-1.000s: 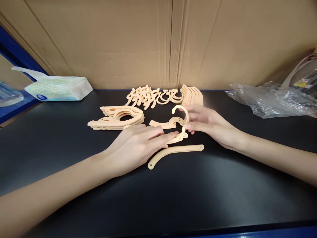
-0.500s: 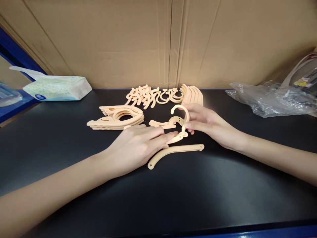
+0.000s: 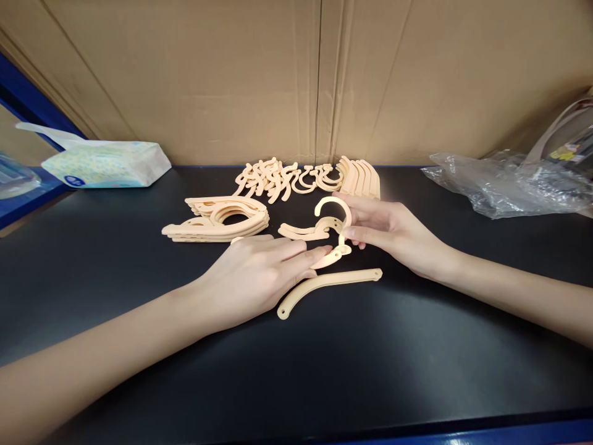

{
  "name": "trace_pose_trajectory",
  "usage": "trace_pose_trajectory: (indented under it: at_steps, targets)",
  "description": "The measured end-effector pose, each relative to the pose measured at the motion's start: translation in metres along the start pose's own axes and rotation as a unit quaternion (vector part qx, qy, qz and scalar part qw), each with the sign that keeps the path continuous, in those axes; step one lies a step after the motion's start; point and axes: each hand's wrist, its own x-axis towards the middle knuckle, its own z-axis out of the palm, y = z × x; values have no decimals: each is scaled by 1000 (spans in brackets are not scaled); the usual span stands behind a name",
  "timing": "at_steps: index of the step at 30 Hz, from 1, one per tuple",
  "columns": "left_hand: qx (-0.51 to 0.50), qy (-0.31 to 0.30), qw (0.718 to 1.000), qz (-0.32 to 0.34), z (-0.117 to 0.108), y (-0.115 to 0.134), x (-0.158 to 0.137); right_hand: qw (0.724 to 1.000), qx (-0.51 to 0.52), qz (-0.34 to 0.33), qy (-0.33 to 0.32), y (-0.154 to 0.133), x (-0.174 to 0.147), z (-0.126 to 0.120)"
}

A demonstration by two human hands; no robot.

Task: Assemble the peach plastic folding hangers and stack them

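Note:
My left hand (image 3: 264,278) is closed over a cream plastic hanger arm (image 3: 330,256), covering most of it against the black table. My right hand (image 3: 382,225) pinches a curved hanger hook (image 3: 346,213) between thumb and fingers. The hook stands up, its lower end meeting the pierced end of the held arm; whether it is seated in the hole I cannot tell. Just in front lies a loose bent hanger arm (image 3: 331,281) with a hole at each end. Behind my hands rest more hanger pieces (image 3: 303,232), partly hidden by the hook.
Left of centre is a stack of folded hangers (image 3: 217,232). Along the back sit a heap of small arms (image 3: 264,178), several hooks (image 3: 328,179) and a row of curved pieces (image 3: 361,176). A tissue pack (image 3: 106,164) lies left, clear plastic bags (image 3: 500,185) right, before a cardboard wall (image 3: 231,80).
The hook in my right hand has tilted and shifted slightly left, its lower end still at the arm. My left hand keeps its place.

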Motion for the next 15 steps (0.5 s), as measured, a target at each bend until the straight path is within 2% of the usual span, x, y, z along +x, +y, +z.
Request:
trace_pose_trajectory:
  at_steps: [15]
  targets:
    - [6,-11,1000,-12,1,2,-5,1000,-18,-11,22,2,0,-1]
